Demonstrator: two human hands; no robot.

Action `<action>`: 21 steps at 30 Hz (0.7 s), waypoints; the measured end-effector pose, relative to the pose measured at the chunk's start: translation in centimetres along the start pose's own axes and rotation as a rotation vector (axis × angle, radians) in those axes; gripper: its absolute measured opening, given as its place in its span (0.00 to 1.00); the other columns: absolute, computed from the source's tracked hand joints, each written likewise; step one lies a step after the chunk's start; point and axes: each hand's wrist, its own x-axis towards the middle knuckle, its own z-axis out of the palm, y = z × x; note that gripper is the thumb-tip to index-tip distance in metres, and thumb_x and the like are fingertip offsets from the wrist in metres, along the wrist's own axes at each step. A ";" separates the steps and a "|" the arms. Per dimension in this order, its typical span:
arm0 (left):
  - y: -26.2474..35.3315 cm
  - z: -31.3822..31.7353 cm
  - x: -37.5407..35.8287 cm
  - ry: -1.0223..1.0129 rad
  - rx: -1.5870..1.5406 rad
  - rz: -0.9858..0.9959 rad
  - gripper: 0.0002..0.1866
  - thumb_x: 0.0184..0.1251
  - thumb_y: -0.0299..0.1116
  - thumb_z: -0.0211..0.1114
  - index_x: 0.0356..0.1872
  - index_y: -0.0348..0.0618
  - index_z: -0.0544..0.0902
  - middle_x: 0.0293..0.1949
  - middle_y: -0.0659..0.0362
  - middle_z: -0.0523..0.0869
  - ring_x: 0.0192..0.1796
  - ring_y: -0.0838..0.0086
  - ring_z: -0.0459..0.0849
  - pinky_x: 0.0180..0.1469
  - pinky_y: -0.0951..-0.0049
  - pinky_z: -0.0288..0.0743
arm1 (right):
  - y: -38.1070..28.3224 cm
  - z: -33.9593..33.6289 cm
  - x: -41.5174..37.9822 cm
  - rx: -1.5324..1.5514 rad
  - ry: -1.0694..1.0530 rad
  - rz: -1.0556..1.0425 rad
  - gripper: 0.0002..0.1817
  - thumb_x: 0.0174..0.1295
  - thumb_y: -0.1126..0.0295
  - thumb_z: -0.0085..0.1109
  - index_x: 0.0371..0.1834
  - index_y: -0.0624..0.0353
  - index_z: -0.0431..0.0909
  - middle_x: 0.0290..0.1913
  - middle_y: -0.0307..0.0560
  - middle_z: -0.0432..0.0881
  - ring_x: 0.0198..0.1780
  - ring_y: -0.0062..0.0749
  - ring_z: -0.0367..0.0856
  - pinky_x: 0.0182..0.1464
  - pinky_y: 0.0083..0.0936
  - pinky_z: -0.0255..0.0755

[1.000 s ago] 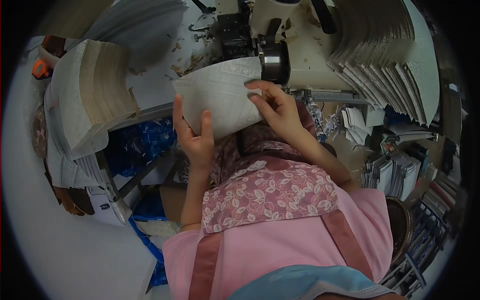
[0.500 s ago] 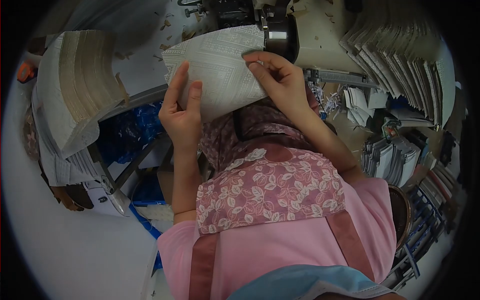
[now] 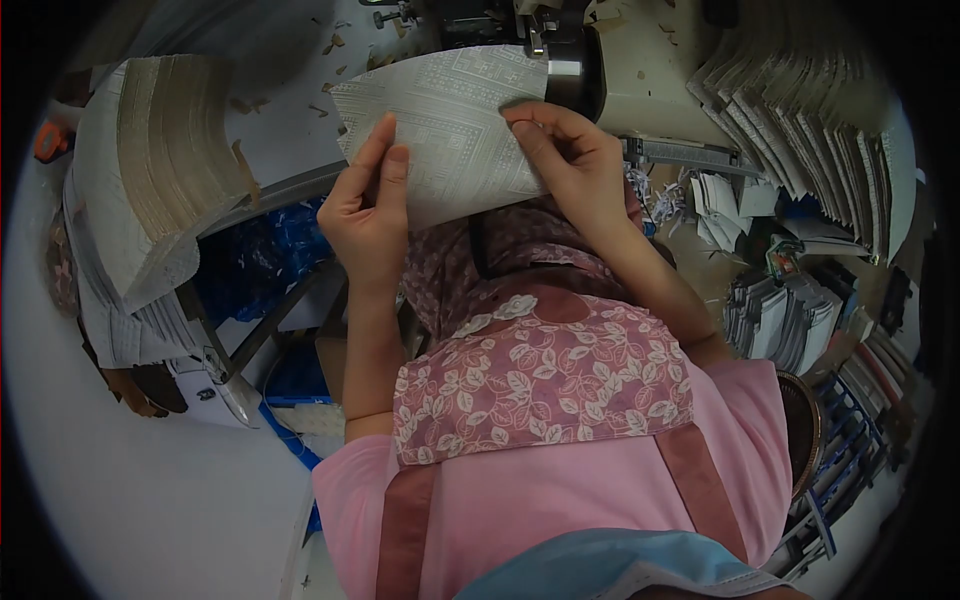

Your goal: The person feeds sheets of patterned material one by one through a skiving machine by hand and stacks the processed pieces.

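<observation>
A pale grey sheet with an embossed geometric pattern [image 3: 445, 130] is held up between both hands, below a dark machine [image 3: 575, 75]. My left hand [image 3: 368, 205] is at the sheet's left side, its thumb and fingers closed together on the edge. My right hand [image 3: 580, 160] pinches the sheet near its right edge between thumb and index finger, the other fingers curled. The sheet's upper right corner lies beside the machine's black cylindrical part.
A thick stack of curved sheets [image 3: 170, 150] stands at left, above blue plastic [image 3: 265, 255]. Fanned stacks [image 3: 810, 140] are at upper right, with more bundles [image 3: 785, 315] below. Brown scraps [image 3: 335, 42] lie near the machine. A blue rack [image 3: 845, 440] is at lower right.
The sheet and my right hand have shifted slightly to the right. The thumb and fingers of my left hand have come closer together.
</observation>
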 end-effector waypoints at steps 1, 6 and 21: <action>0.1 0.2 0.0 -0.006 -0.005 0.002 0.15 0.66 0.26 0.65 0.53 0.38 0.83 0.48 0.56 0.86 0.50 0.80 0.81 0.55 0.80 0.71 | 0.0 -0.2 0.0 0.000 0.014 0.000 0.07 0.63 0.75 0.60 0.43 0.60 0.84 0.24 0.32 0.78 0.26 0.09 0.69 0.29 0.11 0.64; 0.5 1.3 -0.1 -0.037 -0.018 0.009 0.15 0.65 0.26 0.66 0.52 0.39 0.83 0.47 0.56 0.87 0.49 0.80 0.82 0.54 0.80 0.72 | -1.0 -1.5 -0.3 -0.014 0.030 0.036 0.08 0.64 0.75 0.59 0.44 0.62 0.83 0.29 0.33 0.82 0.31 0.08 0.74 0.34 0.10 0.68; -0.2 2.3 -0.5 -0.053 -0.093 0.002 0.15 0.64 0.27 0.67 0.52 0.39 0.83 0.46 0.55 0.87 0.46 0.80 0.83 0.50 0.81 0.75 | -1.0 -2.5 -0.5 0.026 0.037 0.033 0.08 0.65 0.76 0.58 0.45 0.64 0.83 0.34 0.34 0.84 0.36 0.10 0.77 0.39 0.10 0.70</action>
